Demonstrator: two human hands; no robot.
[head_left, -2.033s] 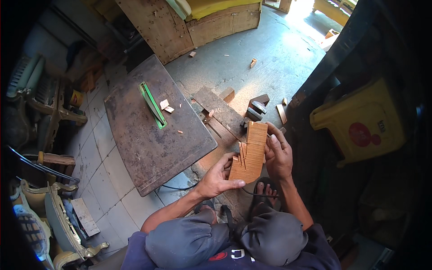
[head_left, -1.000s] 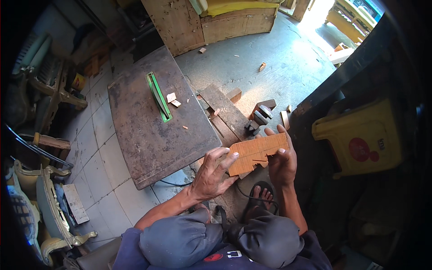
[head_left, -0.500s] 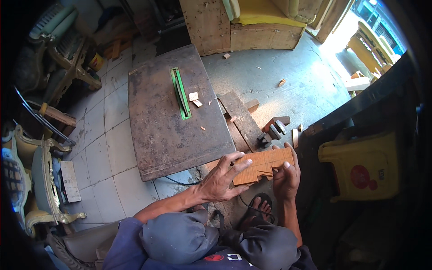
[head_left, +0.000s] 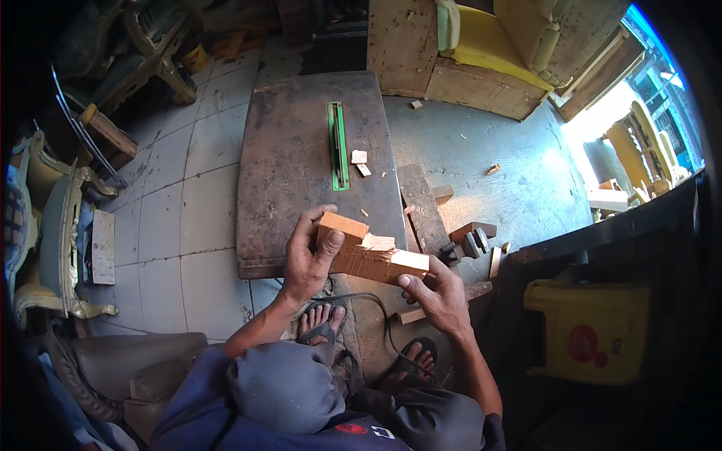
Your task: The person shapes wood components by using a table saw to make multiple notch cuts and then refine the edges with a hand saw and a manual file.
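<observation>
Between my left hand (head_left: 307,255) and my right hand (head_left: 440,301) is a notched orange-brown wooden block (head_left: 357,263), gripped at both ends and tilted so pale, splintered cut faces show. My left thumb lies on its left end; my right thumb presses the lower right end. The block is held over the near edge of a dark, stained tabletop (head_left: 286,173), which has a green-rimmed slot (head_left: 338,146). Pale offcuts (head_left: 359,158) lie beside the slot.
Right of the table are boards (head_left: 421,195), a dark clamp-like tool (head_left: 470,246) and wood scraps on the floor. A yellow plastic stool (head_left: 594,331) stands at right, chair frames (head_left: 68,248) at left, a yellow upholstered seat (head_left: 481,41) behind. A dark cable (head_left: 387,323) runs near my sandalled feet.
My view has swung right and upward. The block has been turned so its stepped, cut edge now faces up, and my left hand has shifted round its left end.
</observation>
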